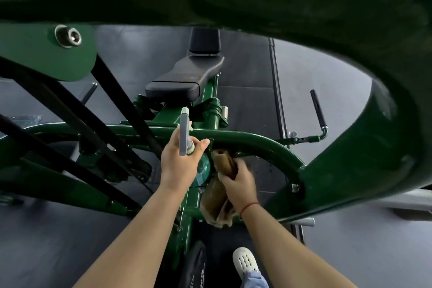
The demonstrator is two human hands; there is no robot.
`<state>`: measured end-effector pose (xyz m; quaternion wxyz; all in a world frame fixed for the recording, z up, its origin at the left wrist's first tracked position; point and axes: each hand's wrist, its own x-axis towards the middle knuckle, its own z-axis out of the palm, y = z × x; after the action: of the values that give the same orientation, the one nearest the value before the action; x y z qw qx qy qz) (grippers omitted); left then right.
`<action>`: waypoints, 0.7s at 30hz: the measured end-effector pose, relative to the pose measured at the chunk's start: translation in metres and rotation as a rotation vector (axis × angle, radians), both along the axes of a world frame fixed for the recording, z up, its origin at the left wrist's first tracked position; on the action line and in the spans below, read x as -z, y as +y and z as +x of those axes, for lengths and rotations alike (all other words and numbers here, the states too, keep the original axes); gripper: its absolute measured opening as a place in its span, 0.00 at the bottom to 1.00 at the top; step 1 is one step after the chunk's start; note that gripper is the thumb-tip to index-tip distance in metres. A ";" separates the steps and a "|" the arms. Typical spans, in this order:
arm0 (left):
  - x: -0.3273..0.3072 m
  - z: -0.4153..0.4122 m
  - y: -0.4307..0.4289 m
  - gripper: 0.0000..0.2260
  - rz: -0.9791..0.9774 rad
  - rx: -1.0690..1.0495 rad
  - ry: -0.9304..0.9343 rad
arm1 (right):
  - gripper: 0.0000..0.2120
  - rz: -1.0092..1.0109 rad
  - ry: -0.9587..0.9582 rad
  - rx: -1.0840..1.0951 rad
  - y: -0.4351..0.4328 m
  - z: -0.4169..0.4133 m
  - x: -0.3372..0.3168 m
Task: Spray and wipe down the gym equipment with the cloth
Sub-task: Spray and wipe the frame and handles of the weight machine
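The main risk lies with the bottle (201, 170): the left hand (180, 166) grips it round the neck, with the nozzle pointing far toward the seat (187, 77). A squeeze could mist the pad instead of the bar (268, 145), and a wet grip might let the bottle slide. The cloth (224, 161) is bunched in the grasping right hand (240, 184). Its loose tail hangs by the frame joints below and could snag there. It probably reaches only part of the tube's round. The cloth is brown, crumpled and soft, and its top end is pressed to the near side of the curved, glossy green bar, just right of the bottle.
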<state>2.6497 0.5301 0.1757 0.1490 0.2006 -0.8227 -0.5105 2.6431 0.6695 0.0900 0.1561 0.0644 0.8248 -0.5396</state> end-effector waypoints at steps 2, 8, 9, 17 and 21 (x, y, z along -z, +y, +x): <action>0.000 0.004 0.003 0.12 -0.028 0.047 0.029 | 0.14 -0.175 -0.126 0.124 -0.001 0.001 -0.007; -0.002 0.000 -0.006 0.13 0.066 0.084 -0.040 | 0.16 -0.606 -0.566 0.506 -0.011 -0.016 -0.022; -0.003 -0.001 -0.008 0.11 0.088 0.086 -0.048 | 0.17 -0.644 -0.598 0.554 -0.011 -0.018 -0.020; 0.000 0.006 -0.008 0.06 0.078 0.131 -0.070 | 0.19 -1.055 -0.558 0.865 0.007 -0.018 -0.029; 0.003 0.012 -0.011 0.06 0.137 0.139 -0.067 | 0.19 -1.082 -0.420 1.040 0.014 -0.009 -0.043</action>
<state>2.6616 0.5187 0.1731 0.0716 0.1700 -0.8022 -0.5679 2.6338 0.6837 0.1330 0.0456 0.4586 0.2637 -0.8474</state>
